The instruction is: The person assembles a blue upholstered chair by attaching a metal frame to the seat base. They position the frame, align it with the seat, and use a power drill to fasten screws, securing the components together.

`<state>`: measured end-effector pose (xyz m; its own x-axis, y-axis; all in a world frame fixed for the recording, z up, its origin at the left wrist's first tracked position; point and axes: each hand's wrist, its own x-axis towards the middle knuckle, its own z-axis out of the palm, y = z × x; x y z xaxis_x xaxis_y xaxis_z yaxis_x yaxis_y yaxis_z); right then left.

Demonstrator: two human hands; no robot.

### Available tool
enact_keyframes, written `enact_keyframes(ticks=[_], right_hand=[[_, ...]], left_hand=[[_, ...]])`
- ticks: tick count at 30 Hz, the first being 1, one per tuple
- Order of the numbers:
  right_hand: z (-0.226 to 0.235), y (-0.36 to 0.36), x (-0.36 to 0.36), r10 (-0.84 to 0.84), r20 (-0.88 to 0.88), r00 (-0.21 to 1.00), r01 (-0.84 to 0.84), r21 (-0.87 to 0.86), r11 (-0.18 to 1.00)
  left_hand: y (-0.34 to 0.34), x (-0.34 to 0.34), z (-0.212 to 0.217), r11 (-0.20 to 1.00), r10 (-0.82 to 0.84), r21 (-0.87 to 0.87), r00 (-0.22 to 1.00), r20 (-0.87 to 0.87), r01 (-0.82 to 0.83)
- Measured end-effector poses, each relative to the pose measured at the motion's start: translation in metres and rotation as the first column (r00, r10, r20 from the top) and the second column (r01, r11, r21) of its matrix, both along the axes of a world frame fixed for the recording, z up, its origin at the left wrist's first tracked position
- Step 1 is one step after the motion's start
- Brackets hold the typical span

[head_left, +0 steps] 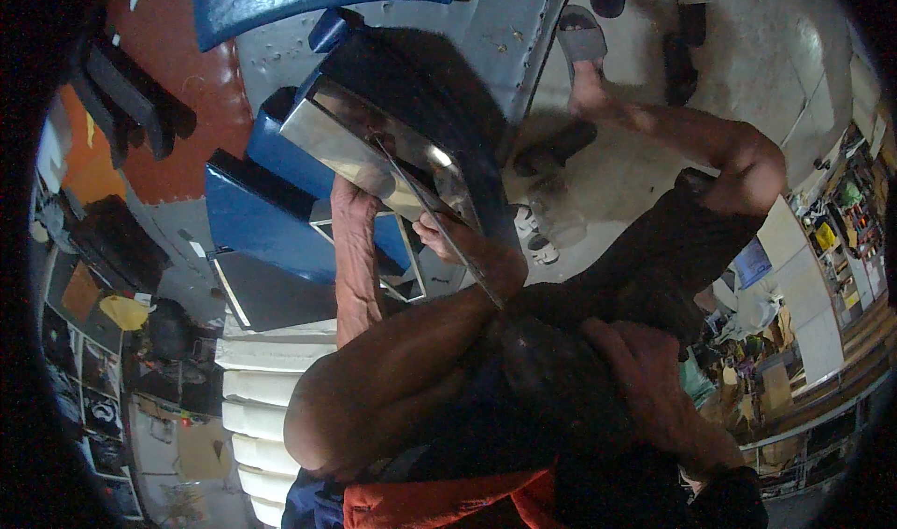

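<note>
My left hand (354,193) comes up from below and grips the lower edge of a shiny folded sheet-metal piece (346,150); its fingers are mostly hidden behind the metal. A long thin metal strip (425,193) slants down from this piece toward my lap. The strip's lower end meets a dark, shadowed shape in front of my right hand (607,335), whose fingers I cannot make out. Bare skin with short digits, a hand or a foot, touches the strip midway. Beneath the metal lie blue padded pieces (271,216).
My bent knees frame the work. A grey slipper (581,38) is on my right foot, and a dark slipper (561,146) lies nearby. A blue pad (318,1) lies at the far side. White ribbed slats (257,407) stand at left; cluttered shelves (846,239) line the right.
</note>
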<state>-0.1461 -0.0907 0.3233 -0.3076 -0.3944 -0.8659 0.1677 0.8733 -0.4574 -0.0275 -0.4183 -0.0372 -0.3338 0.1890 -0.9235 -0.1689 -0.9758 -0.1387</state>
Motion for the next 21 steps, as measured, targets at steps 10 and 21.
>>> enact_keyframes(ticks=[10, 21], right_hand=[[-0.009, -0.008, 0.006, 0.069, -0.036, 0.997, -0.069, 0.018, 0.997], [-0.012, -0.024, 0.001, 0.027, -0.038, 0.999, -0.027, -0.001, 1.000]], left_hand=[[0.005, -0.010, 0.001, 1.000, 0.016, 0.005, 1.000, 0.007, -0.016], [-0.002, 0.005, -0.015, 0.998, 0.063, 0.019, 0.998, 0.029, -0.064]])
